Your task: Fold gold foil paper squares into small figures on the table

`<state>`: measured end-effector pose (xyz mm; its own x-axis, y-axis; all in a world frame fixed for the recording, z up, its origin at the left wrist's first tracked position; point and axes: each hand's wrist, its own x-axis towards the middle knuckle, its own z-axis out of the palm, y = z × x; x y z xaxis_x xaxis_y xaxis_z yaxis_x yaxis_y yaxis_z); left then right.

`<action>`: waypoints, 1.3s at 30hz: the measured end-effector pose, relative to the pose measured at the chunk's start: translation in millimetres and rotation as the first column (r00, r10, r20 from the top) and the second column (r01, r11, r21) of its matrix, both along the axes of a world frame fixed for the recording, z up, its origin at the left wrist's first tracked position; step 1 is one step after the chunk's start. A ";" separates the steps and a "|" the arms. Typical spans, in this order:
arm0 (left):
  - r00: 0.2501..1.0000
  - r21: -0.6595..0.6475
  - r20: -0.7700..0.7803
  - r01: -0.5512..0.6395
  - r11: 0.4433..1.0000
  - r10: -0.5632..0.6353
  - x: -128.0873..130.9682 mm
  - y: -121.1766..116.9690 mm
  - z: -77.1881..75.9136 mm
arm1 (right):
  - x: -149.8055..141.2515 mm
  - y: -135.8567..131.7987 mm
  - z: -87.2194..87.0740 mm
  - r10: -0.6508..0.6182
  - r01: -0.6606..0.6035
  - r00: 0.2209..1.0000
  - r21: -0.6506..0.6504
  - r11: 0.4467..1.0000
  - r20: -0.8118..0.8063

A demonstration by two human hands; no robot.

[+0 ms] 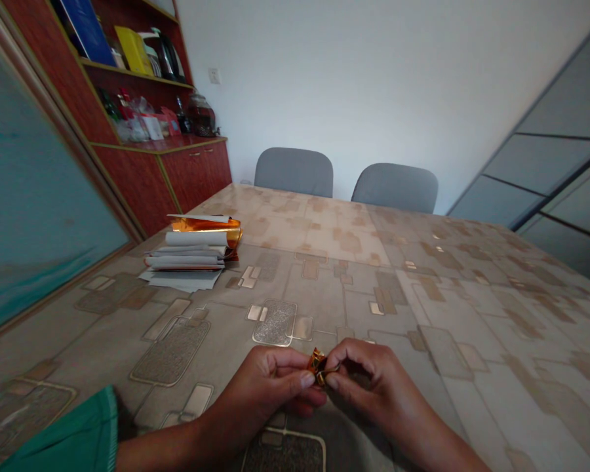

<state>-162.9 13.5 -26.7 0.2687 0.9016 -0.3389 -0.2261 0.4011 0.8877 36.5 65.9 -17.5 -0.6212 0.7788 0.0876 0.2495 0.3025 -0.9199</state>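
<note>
A small folded piece of shiny gold foil paper (316, 362) is held up just above the table near its front edge. My left hand (280, 380) pinches it from the left between thumb and fingers. From the right, my right hand (364, 373) pinches its other edge with thumb and forefinger. Both hands are closed, and the fingertips cover part of the foil, so its full shape is hidden. Further off to the left lies a stack of folded grey-white and gold paper sheets (191, 262), apart from both hands.
A patterned cloth covers the table (334, 295). Two grey chairs (294, 172) stand at its far edge by the white wall. At the back left is a reddish-brown cabinet (191, 164) with bottles, a kettle (170, 56) and a glass jar (201, 115).
</note>
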 end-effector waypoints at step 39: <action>0.990 0.002 0.025 -0.137 0.991 0.136 3.2 4.3 -4.3 | -12.8 -4.4 -5.7 -0.064 0.078 0.995 0.194 0.978 -0.078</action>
